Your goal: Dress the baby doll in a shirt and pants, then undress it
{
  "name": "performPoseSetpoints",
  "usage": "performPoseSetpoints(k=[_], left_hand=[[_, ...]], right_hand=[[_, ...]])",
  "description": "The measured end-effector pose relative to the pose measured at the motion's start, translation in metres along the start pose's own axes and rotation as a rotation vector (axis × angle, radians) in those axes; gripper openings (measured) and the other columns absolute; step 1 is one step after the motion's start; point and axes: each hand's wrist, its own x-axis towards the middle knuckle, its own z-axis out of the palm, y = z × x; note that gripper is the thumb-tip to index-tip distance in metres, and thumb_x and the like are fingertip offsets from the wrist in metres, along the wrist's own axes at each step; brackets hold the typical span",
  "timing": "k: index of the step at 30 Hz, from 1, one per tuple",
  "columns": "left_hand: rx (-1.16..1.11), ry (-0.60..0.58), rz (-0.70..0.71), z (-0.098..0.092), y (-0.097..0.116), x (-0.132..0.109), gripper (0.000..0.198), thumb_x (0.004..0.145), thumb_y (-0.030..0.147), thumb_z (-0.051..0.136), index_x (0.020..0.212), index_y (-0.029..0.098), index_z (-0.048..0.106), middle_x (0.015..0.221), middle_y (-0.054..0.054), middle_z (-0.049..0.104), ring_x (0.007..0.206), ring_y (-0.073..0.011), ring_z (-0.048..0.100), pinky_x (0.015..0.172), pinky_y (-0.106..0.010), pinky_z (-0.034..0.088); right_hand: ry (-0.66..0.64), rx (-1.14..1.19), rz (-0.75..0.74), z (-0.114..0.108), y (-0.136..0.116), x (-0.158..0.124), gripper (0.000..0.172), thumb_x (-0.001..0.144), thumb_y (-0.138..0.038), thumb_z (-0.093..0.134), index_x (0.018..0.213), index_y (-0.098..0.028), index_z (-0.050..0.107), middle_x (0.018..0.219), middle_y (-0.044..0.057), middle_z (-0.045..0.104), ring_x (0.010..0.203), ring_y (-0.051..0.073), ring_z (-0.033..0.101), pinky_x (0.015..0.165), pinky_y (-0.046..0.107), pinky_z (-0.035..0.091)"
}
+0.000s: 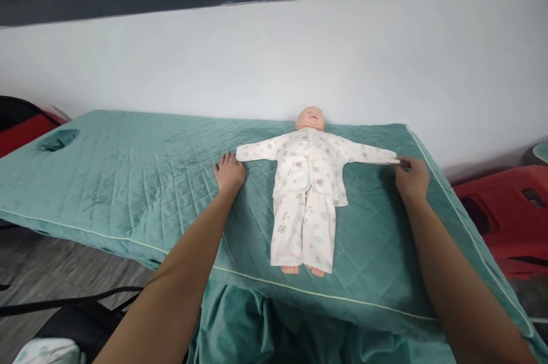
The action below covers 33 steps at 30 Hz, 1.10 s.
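Note:
A baby doll (306,193) lies on its back on a green quilted bed (141,181), its head toward the wall. It wears a white printed top and trousers, with both sleeves spread out sideways. My left hand (230,172) rests on the bed next to the end of the doll's left-side sleeve, fingers curled down on the cover. My right hand (411,177) is at the tip of the other sleeve (377,155), its fingers pinching the cuff.
The bed stands against a white wall (274,50) and has a face hole (57,140) at its far left. Red furniture (500,204) stands to the right, and a red and black seat (21,124) at left. Dark cables (64,300) lie on the floor.

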Motion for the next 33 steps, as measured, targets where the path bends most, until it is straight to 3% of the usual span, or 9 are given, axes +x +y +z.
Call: performPoseSetpoints(k=[4,7,9,11,14,17,20,25,33], left_hand=[[-0.007,0.022,0.005,-0.004,0.001,-0.002,0.052,0.097,0.027,0.029,0.141,0.014,0.054,0.158,-0.012,0.044,0.150,-0.0290,0.033,0.124,-0.056,0.022],[-0.054,0.067,-0.019,-0.012,0.002,-0.014,0.052,0.097,0.027,0.033,0.141,0.009,0.052,0.157,-0.016,0.042,0.149,-0.0312,0.033,0.123,-0.051,0.028],[-0.126,0.130,0.041,-0.018,0.004,-0.034,0.054,0.098,0.031,0.035,0.144,0.006,0.047,0.156,-0.020,0.042,0.148,-0.0304,0.035,0.122,-0.046,0.031],[-0.210,0.165,0.205,-0.023,0.008,-0.064,0.055,0.099,0.037,0.036,0.145,0.008,0.044,0.153,-0.019,0.045,0.145,-0.0281,0.039,0.122,-0.043,0.033],[-0.280,0.039,0.491,-0.027,0.019,-0.116,0.048,0.098,0.040,0.045,0.138,0.015,0.050,0.146,-0.015,0.052,0.139,-0.0279,0.046,0.118,-0.046,0.038],[-0.320,-0.071,0.572,-0.029,0.031,-0.151,0.042,0.095,0.036,0.052,0.134,0.020,0.052,0.148,-0.013,0.051,0.136,-0.0284,0.049,0.114,-0.048,0.041],[-0.363,-0.078,0.481,-0.029,0.038,-0.158,0.042,0.092,0.036,0.056,0.131,0.021,0.053,0.150,-0.013,0.049,0.138,-0.0283,0.047,0.113,-0.048,0.041],[-0.273,-0.085,0.422,-0.028,0.046,-0.147,0.028,0.095,0.034,0.052,0.118,0.019,0.060,0.147,-0.013,0.053,0.135,-0.0294,0.049,0.112,-0.049,0.040],[-0.294,-0.025,0.376,-0.027,0.044,-0.146,0.020,0.096,0.026,0.049,0.097,0.019,0.067,0.137,-0.009,0.062,0.124,-0.0289,0.056,0.103,-0.047,0.045]], right_hand=[[0.069,0.042,-0.004,-0.003,-0.004,-0.008,0.028,0.083,-0.024,0.053,0.106,-0.015,0.067,0.109,0.019,0.066,0.095,0.026,0.062,0.085,0.038,0.051],[0.104,0.127,-0.067,-0.006,-0.019,-0.032,0.028,0.085,-0.027,0.052,0.110,-0.018,0.062,0.115,0.018,0.063,0.101,0.026,0.063,0.082,0.037,0.054],[0.012,0.203,-0.147,-0.008,-0.036,-0.058,0.026,0.088,-0.034,0.054,0.110,-0.021,0.060,0.114,0.014,0.064,0.099,0.026,0.063,0.081,0.038,0.055],[-0.228,0.221,-0.242,-0.011,-0.056,-0.089,0.031,0.090,-0.042,0.056,0.113,-0.021,0.058,0.112,0.011,0.065,0.092,0.024,0.065,0.078,0.039,0.056],[-0.452,0.059,-0.399,-0.016,-0.082,-0.128,0.037,0.095,-0.050,0.053,0.119,-0.023,0.057,0.112,0.010,0.066,0.094,0.026,0.066,0.078,0.040,0.056],[-0.455,-0.123,-0.500,-0.019,-0.098,-0.148,0.033,0.098,-0.045,0.048,0.121,-0.023,0.057,0.119,0.010,0.065,0.107,0.029,0.064,0.083,0.040,0.054],[-0.409,-0.263,-0.419,-0.014,-0.107,-0.150,0.033,0.096,-0.039,0.050,0.123,-0.021,0.055,0.121,0.010,0.064,0.111,0.028,0.062,0.080,0.037,0.052],[-0.418,-0.405,-0.170,-0.001,-0.121,-0.147,0.034,0.096,-0.037,0.049,0.123,-0.018,0.055,0.114,0.012,0.068,0.107,0.028,0.063,0.074,0.033,0.046],[-0.464,-0.282,0.003,-0.007,-0.125,-0.155,0.036,0.094,-0.031,0.050,0.129,-0.022,0.054,0.102,0.006,0.072,0.091,0.024,0.066,0.066,0.030,0.036]])
